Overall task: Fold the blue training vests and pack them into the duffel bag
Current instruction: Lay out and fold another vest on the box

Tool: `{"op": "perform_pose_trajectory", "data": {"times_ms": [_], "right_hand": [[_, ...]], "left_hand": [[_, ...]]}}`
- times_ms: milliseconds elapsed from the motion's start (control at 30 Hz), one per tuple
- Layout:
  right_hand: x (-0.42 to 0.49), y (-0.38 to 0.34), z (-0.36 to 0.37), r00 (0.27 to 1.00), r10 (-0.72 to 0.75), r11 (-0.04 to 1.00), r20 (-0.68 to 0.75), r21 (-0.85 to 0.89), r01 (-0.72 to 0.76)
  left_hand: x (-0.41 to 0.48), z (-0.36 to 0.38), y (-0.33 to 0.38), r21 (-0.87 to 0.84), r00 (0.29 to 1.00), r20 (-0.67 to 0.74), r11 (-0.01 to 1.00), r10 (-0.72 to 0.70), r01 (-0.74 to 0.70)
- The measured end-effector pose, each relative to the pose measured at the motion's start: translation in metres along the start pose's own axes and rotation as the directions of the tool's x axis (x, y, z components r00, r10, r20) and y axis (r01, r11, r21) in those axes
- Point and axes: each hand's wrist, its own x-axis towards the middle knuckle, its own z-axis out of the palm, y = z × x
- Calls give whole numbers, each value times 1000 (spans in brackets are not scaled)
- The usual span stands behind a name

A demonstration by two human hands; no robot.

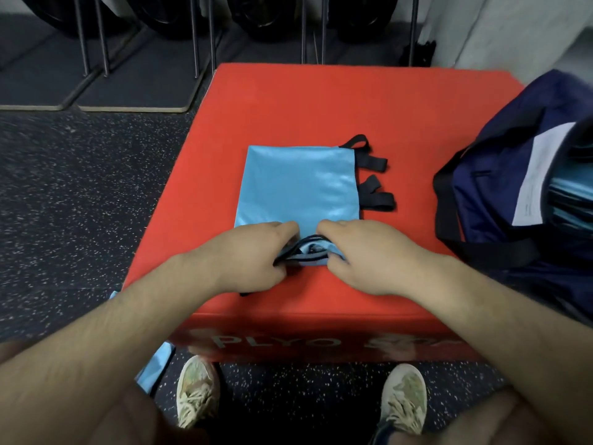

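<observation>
A light blue training vest (298, 184) lies folded lengthwise on the red plyo box (288, 104), its black side straps (372, 175) sticking out to the right. My left hand (253, 255) and my right hand (362, 252) both grip the vest's near end, where the black-trimmed edge bunches between them. The navy duffel bag (500, 187) stands open at the box's right edge, with folded blue vests (571, 194) inside. More blue vest fabric (154, 364) hangs at the lower left, beside my left arm.
A white paper or label (539, 175) lies in the bag's opening. Black bag straps (449, 220) drape over the box's right side. Metal rack legs and dark weight plates (256, 20) stand behind the box on a speckled rubber floor. My shoes (199, 393) are below the box.
</observation>
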Motion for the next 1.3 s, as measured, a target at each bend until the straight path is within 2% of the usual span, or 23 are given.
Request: {"op": "perform_pose_trajectory", "data": {"times_ms": [167, 233, 300, 367, 600, 900, 1067, 1233, 1300], "right_hand": [[-4, -5, -1, 1000, 17, 999, 10, -44, -17], [-3, -6, 1, 999, 18, 999, -34, -45, -19], [-2, -1, -1, 996, 51, 999, -79, 19, -49], [-3, 4, -4, 993, 95, 993, -64, 82, -90], [-1, 15, -8, 989, 118, 984, -85, 143, -105], [8, 19, -11, 996, 91, 991, 27, 99, -93], [4, 18, -14, 993, 115, 984, 2, 138, -114], [-1, 17, -14, 990, 131, 991, -52, -10, -131], [-2, 18, -12, 987, 130, 991, -89, -12, -132]], "left_hand": [[1, -3, -5, -69, 1000, -10, 998, -4, 3], [2, -3, -8, -84, 1000, 0, 996, -17, 17], [2, -5, -10, -90, 999, 6, 995, -37, 38], [1, -9, -12, -79, 998, 22, 995, -59, 61], [1, -14, -22, -72, 996, -12, 993, -90, 89], [6, -14, -25, -89, 997, 22, 994, -69, 70], [9, -9, -27, -126, 998, -68, 992, 15, -24], [5, -13, -29, -139, 989, -150, 990, 14, -35], [4, -13, -29, -156, 986, -167, 988, -8, -19]]}}
